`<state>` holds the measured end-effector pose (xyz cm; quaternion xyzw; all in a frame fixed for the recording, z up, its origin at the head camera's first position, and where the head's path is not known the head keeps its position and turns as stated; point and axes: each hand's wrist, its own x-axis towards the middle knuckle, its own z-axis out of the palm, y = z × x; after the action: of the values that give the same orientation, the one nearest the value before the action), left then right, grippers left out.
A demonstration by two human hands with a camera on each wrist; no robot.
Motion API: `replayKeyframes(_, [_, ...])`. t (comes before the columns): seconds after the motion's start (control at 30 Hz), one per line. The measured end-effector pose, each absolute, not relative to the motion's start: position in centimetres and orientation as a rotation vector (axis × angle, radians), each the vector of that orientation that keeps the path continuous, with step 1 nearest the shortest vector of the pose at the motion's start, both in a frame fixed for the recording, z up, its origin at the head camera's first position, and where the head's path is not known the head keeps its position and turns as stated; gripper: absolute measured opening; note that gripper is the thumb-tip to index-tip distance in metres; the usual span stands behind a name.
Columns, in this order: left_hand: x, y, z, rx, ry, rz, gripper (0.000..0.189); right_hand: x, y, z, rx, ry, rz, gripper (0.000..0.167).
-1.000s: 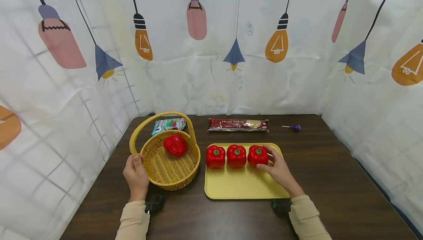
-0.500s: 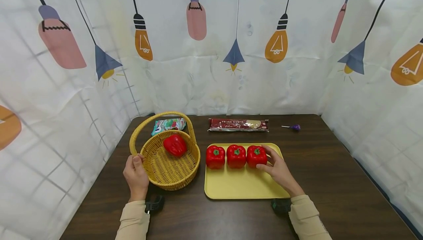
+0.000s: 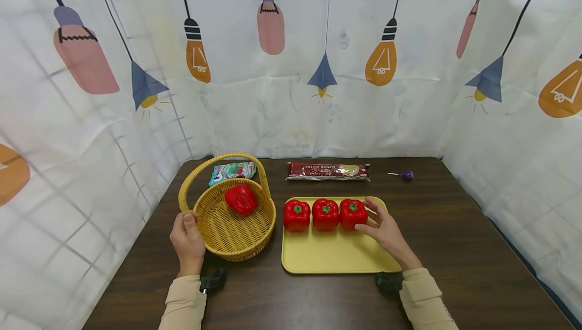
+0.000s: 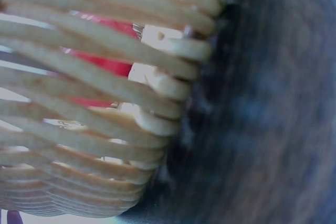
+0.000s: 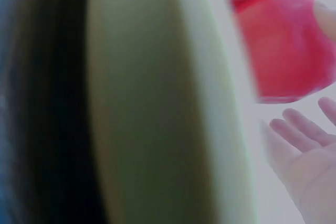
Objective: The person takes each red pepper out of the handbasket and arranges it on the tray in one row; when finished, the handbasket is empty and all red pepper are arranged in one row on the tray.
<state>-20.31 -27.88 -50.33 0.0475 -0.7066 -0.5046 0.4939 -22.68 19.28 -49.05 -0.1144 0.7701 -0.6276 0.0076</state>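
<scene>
In the head view my left hand (image 3: 187, 241) grips the yellow woven basket (image 3: 236, 249) at its left rim, by the foot of the handle. One red bell pepper (image 3: 241, 199) lies on its side in the basket. Red also shows through the weave of the basket wall (image 4: 89, 87) in the left wrist view. Three red bell peppers stand in a row along the back of a yellow tray (image 3: 336, 259). Beside the rightmost pepper (image 3: 352, 214) is my right hand (image 3: 386, 231), its thumb and fingers spread around the pepper's right side, fingertips right at its surface.
Behind the basket lies a teal snack packet (image 3: 232, 172). A dark red spaghetti pack (image 3: 328, 172) lies behind the tray, and a purple-wrapped lollipop (image 3: 406, 175) lies to its right. A printed curtain (image 3: 291, 112) hangs beyond the table's back edge.
The rightmost pepper has shifted slightly left toward the middle one. My right hand has since drawn back a little to the right, its fingers loosened. The left hand and basket stay put.
</scene>
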Motion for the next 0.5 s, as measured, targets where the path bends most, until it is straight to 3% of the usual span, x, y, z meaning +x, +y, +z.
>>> replayKeyframes(0.3, [-20.4,-27.9,-50.0,0.108,-1.719,-1.236,0.047,-21.6,19.1,-46.3,-0.222,2.644,-1.971,0.056])
replayKeyframes(0.5, [-19.9,-27.4,-49.6,0.111,-1.726,-1.243,0.049,-21.1,17.3,-44.6,-0.299,2.697,-2.039,0.042])
